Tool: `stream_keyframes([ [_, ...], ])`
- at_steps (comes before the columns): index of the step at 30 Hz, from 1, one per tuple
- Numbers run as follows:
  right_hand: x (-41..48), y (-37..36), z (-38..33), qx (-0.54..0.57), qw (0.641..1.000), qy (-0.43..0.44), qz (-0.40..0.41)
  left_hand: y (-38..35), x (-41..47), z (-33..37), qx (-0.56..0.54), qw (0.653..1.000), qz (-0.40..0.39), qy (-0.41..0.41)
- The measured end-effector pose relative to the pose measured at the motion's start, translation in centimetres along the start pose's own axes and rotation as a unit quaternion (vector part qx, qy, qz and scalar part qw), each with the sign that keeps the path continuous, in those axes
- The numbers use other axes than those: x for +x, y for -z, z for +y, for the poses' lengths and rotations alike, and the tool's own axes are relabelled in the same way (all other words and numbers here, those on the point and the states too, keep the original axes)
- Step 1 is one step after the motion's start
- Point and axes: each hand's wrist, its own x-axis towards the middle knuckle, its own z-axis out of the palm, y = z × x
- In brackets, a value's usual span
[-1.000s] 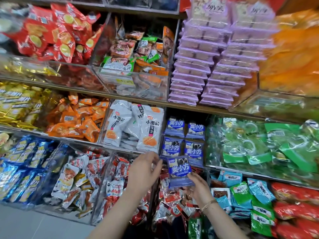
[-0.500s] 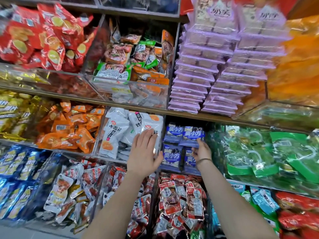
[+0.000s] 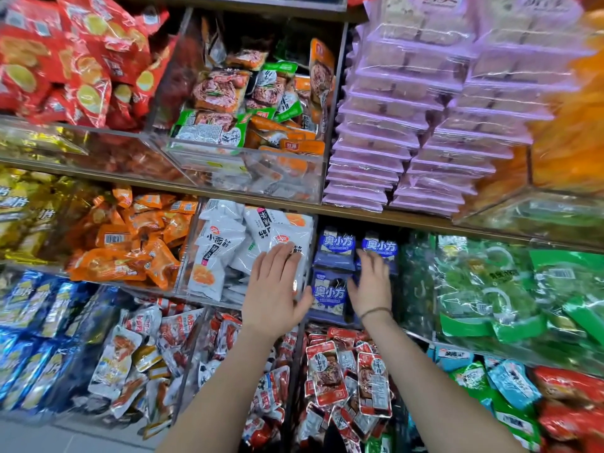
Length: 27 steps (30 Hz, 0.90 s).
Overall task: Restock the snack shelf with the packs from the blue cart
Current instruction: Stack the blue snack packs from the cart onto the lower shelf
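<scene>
Small blue snack packs [image 3: 338, 245] stand in two short columns in a dark compartment of the middle shelf [image 3: 425, 221]. My right hand [image 3: 372, 287] reaches into that compartment, and its straight fingers press the right column of blue packs [image 3: 380, 246]. It holds nothing. My left hand [image 3: 277, 289] is flat with spread fingers against the clear divider just left of the blue packs, in front of white packs [image 3: 222, 246]. Its thumb nearly touches the lower left blue pack [image 3: 330, 294]. The blue cart is out of view.
Clear bins hold orange packs [image 3: 124, 243], green packs [image 3: 490, 282], red packs [image 3: 346, 374] below and stacked purple packs [image 3: 408, 132] above. Red chip bags [image 3: 72, 60] fill the top left. A strip of grey floor [image 3: 49, 436] shows at the bottom left.
My right hand carried a blue pack up from below, set it in the compartment and let go. My left hand rose to the divider. The view moved closer.
</scene>
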Motion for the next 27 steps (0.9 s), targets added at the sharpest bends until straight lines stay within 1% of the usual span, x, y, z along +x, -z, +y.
stream_keyframes([
  [1, 1.0, -0.2, -0.2, -0.047, 0.998, 0.025, -0.028, 0.0, 0.0, 0.0, 0.0, 1.0, 0.0, 0.0],
  [4, 3.6, -0.8, -1.1, -0.14, 0.985, 0.053, -0.087, -0.1, 0.0, 0.0, 0.003, 1.0, 0.001, 0.001],
  [5, 4.3, -1.1, -1.3, -0.159, 0.981, 0.058, -0.094, -0.1, 0.0, -0.1, 0.003, 1.0, 0.0, 0.002],
  [7, 5.4, -1.5, -1.5, -0.183, 0.978, 0.061, -0.082, -0.3, 0.1, -0.1, 0.005, 1.0, 0.001, 0.002],
  [11, 7.0, -1.7, -1.7, -0.184, 0.979, 0.045, -0.077, -0.3, 0.1, -0.1, 0.009, 1.0, 0.003, 0.002],
  [17, 4.7, -1.6, 0.3, -0.152, 0.984, 0.072, -0.061, 0.0, 0.1, 0.1, 0.01, 1.0, 0.002, 0.005],
  [21, 4.3, -1.2, 1.7, -0.177, 0.98, 0.066, -0.054, 0.0, 0.0, 0.2, 0.01, 1.0, 0.002, 0.006],
  [25, 5.7, -1.5, 0.3, -0.215, 0.968, 0.1, -0.078, 0.1, 0.1, 0.2, 0.009, 1.0, -0.002, 0.008],
  [27, 6.0, -2.2, -0.5, -0.236, 0.963, 0.099, -0.081, 0.2, 0.2, 0.2, 0.011, 1.0, -0.005, 0.01],
])
